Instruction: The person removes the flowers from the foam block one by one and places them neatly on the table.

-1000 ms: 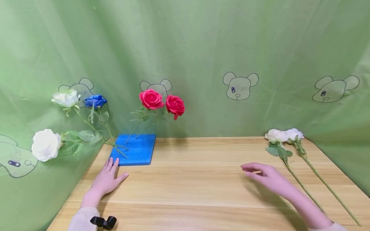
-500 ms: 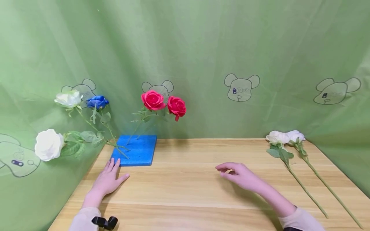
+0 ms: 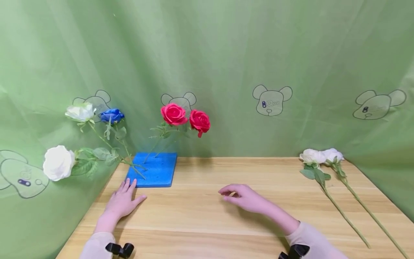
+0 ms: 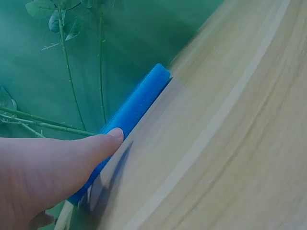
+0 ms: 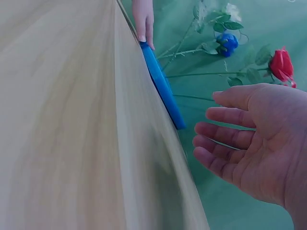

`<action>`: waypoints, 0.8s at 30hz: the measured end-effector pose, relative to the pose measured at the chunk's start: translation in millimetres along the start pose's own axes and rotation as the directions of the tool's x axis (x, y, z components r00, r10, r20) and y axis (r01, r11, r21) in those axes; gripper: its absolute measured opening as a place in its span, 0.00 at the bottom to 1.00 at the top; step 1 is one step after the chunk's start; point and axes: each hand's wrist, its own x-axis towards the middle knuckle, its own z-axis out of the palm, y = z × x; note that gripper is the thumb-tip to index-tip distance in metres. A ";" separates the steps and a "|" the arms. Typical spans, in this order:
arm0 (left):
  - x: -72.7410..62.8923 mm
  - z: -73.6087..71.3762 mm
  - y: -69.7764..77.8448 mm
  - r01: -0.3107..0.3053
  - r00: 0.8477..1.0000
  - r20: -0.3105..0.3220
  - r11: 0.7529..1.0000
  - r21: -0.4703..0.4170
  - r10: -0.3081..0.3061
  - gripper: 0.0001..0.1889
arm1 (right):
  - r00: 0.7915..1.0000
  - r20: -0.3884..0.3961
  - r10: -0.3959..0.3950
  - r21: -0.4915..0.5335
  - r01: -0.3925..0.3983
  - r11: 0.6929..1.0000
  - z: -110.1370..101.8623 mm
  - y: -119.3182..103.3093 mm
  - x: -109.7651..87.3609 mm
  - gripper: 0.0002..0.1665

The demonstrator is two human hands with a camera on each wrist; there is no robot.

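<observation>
In the head view a blue foam board [image 3: 161, 176] lies at the back left of the table. My left hand [image 3: 121, 203] rests at its front-left corner, fingertips touching it and thumb spread. Stuck in the board are two red roses [image 3: 174, 114], a blue rose [image 3: 111, 116] and two white roses [image 3: 59, 163]; the white and blue ones lean left. My right hand [image 3: 244, 198] hovers over the middle of the table, holding nothing, fingers loosely bent. In the right wrist view the right hand [image 5: 254, 139] shows its bare palm.
Two white roses [image 3: 313, 157] with long green stems lie on the right side of the wooden table [image 3: 194, 219]. A green curtain [image 3: 223, 72] printed with bear heads hangs behind and at both sides.
My right hand has moved left across the table, from near the loose white roses to the middle. The left hand has stayed at the board, and the whole view has shifted slightly.
</observation>
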 end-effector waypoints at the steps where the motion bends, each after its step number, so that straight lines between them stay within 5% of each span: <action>1: 0.4 -0.4 1.3 0.001 1.000 0.003 1.000 0.002 -0.001 0.45 | 1.000 0.002 -0.005 0.002 0.005 1.000 1.4 -0.4 2.5 0.21; 11: 8.4 -8.8 7.8 -0.009 0.997 0.077 1.000 -0.006 0.009 0.42 | 0.999 0.037 -0.022 0.049 0.021 0.999 15.9 -6.4 28.0 0.19; 24: 12.6 -35.1 5.5 0.061 0.971 0.237 0.995 -0.081 -0.040 0.41 | 0.997 0.073 -0.040 0.181 0.026 0.983 48.6 -32.5 89.0 0.19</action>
